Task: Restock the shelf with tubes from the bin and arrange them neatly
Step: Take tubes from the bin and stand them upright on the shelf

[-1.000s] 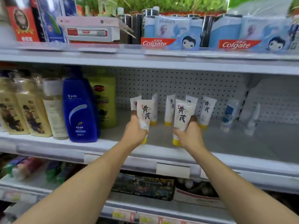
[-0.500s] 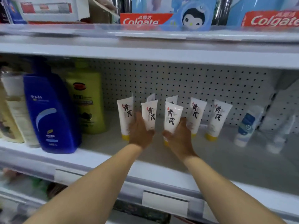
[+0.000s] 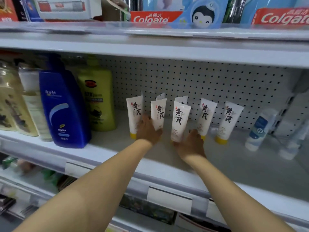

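Step in hand: setting two tubes down into the row on the middle shelf [image 3: 234, 166]. Left hand [image 3: 148, 129] grips a white tube [image 3: 158, 113] from below, fingers wrapped round its lower end, cap hidden behind the hand. Right hand [image 3: 190, 144] holds a second white tube [image 3: 180, 120] the same way, thumb and fingers round the bottom; cannot tell if either cap touches the shelf yet. Both held tubes are roughly upright, the right one tilted a bit right.

Row so far: one standing tube [image 3: 134, 114] just left of the left hand, yellow cap down; two more to the right, a leaning tube [image 3: 205, 114] and the far-right tube [image 3: 229, 120], both tilted. Two more tube tops [image 3: 181, 99] poke up behind the held ones, near the pegboard back [image 3: 217, 84]. Bin not in view.

Left of the row: green bottle [image 3: 97, 99] and blue bottle [image 3: 62, 109], near the front. Right: a blue-and-white tube [image 3: 258, 129], blurred. Colgate boxes [image 3: 156, 17] on the shelf above.

Next move, my guess: lower both tubes till the caps sit flat, release without knocking the neighbours, which stand close. Then straighten the leaning ones so labels face front and gaps are even. Risk: the tubes are top-heavy on small caps, so one nudge could topple the row.
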`<state>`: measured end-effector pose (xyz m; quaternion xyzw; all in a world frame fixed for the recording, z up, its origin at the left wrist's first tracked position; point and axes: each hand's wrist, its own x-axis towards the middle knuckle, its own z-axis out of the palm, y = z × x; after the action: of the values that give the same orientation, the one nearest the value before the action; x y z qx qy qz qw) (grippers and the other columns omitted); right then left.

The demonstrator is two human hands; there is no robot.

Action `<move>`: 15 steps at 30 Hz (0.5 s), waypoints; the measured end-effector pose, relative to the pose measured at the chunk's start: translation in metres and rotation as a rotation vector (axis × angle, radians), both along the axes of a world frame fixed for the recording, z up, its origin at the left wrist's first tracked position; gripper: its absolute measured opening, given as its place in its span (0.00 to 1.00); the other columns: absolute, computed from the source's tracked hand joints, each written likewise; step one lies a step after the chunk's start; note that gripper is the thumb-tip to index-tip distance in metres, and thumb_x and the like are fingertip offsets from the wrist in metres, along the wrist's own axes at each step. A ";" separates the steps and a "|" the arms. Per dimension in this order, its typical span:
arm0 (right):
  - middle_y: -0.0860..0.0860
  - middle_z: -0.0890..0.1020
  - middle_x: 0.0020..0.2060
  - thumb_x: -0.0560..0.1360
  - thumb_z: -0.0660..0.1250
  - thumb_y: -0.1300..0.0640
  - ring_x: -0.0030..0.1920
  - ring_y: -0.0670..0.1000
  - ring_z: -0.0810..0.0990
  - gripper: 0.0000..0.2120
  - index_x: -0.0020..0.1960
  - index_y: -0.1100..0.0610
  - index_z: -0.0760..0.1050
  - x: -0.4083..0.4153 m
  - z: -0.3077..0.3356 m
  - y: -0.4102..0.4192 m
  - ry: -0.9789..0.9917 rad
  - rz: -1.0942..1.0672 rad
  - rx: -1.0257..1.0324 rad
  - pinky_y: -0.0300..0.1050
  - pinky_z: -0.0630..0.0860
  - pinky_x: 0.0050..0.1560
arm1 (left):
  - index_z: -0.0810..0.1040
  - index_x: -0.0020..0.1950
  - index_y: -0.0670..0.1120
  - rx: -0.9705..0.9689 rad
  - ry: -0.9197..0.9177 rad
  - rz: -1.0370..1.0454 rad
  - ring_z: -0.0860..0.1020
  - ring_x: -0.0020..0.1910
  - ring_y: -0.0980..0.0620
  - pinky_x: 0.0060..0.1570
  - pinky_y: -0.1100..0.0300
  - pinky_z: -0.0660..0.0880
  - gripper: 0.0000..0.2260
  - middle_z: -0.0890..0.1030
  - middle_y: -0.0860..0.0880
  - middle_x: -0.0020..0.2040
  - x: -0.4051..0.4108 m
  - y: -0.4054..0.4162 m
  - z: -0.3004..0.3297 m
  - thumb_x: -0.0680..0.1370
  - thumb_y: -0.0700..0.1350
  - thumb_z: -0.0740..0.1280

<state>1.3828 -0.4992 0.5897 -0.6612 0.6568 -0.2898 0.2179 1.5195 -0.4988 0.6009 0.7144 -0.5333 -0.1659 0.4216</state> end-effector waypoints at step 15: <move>0.53 0.62 0.70 0.72 0.68 0.48 0.70 0.57 0.56 0.31 0.71 0.51 0.59 0.065 0.029 0.146 0.251 0.405 0.070 0.51 0.63 0.66 | 0.63 0.67 0.42 0.128 -0.185 0.045 0.71 0.62 0.42 0.58 0.50 0.72 0.26 0.69 0.41 0.65 0.094 0.148 0.037 0.75 0.50 0.68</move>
<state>1.4476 -0.3527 0.6182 -0.8024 0.5421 -0.1328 0.2113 1.6137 -0.3508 0.6381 0.7640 -0.5419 -0.1236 0.3276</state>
